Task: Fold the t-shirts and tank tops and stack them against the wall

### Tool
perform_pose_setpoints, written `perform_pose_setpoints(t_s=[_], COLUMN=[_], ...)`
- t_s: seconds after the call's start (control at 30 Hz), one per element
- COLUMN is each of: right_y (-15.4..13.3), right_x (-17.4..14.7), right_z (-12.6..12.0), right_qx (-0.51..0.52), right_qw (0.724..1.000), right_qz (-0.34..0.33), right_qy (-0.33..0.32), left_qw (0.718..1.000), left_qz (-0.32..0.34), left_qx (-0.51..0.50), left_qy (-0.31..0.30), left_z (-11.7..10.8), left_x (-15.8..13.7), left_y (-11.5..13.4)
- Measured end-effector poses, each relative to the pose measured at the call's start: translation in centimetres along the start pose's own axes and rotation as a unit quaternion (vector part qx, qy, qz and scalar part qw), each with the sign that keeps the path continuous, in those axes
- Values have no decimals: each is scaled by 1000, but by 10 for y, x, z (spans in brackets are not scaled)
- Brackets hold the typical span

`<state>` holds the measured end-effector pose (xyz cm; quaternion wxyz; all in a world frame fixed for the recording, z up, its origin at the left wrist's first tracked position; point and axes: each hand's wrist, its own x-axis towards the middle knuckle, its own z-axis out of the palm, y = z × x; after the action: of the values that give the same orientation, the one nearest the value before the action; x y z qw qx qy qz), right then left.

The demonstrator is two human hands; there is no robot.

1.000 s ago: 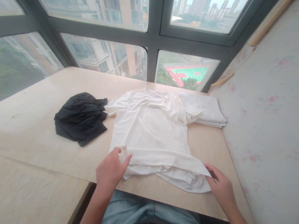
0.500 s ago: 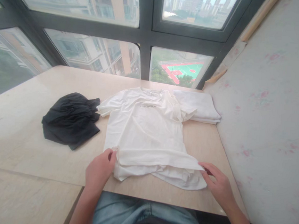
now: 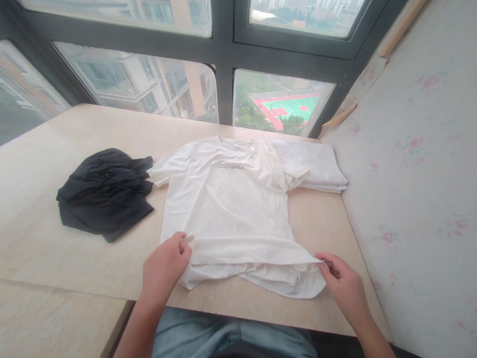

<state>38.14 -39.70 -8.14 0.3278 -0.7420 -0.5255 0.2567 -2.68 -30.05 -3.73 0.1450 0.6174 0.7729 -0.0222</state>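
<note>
A white T-shirt (image 3: 236,206) with small dark lettering on the chest lies face up, its collar toward the window. My left hand (image 3: 169,262) pinches the upper layer of its hem at the left corner. At the right corner my right hand (image 3: 342,280) grips the same layer between thumb and fingers. That front layer is drawn up between my hands into a band, and the back layer of the hem shows below it, rumpled on the surface.
A crumpled black garment (image 3: 106,192) lies left of the T-shirt. Folded white cloth (image 3: 310,163) sits at the back right, partly under a sleeve. The pale countertop (image 3: 17,226) meets a window frame (image 3: 225,49) behind and a flower-patterned wall (image 3: 423,206) on the right.
The whole view has shifted slightly. My left hand has moved a little inward and up with the hem, while my right hand keeps its pinch with the hem corner pulled tauter.
</note>
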Motion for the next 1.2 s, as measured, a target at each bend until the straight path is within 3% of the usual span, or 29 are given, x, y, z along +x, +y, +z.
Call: perform_pose_setpoints(t_s=[0.23, 0.4, 0.6, 0.73, 0.87, 1.03, 1.13, 1.2], right_y=[22, 17, 19, 27, 30, 17, -1, -17], right_x=[-6, -8, -7, -3, -2, 1, 9, 15], right_z=[-3, 1, 8, 8, 2, -7, -13, -21], right_qx=[-81, -150, -144, -129, -90, -56, -29, 0], right_qw=[995, 988, 988, 990, 992, 997, 998, 999], right_qz=[66, 32, 9, 2, -10, 30, 47, 47], right_qy=[2, -36, -54, -54, -82, -32, -2, 23], left_qw=[1000, 999, 1000, 998, 956, 910, 909, 920], left_qz=[10, -7, -15, 25, 86, -4, -52, -45], left_qx=[-16, 44, 20, -53, -279, -415, -410, -383], left_qy=[-8, -3, -6, -13, -17, 18, 50, 70], left_z=[4, 4, 3, 3, 4, -12, -32, -45], left_x=[0, 0, 10, 10, 3, -8, -16, -23], left_y=[2, 11, 11, -8, -42, -76, -88, -94])
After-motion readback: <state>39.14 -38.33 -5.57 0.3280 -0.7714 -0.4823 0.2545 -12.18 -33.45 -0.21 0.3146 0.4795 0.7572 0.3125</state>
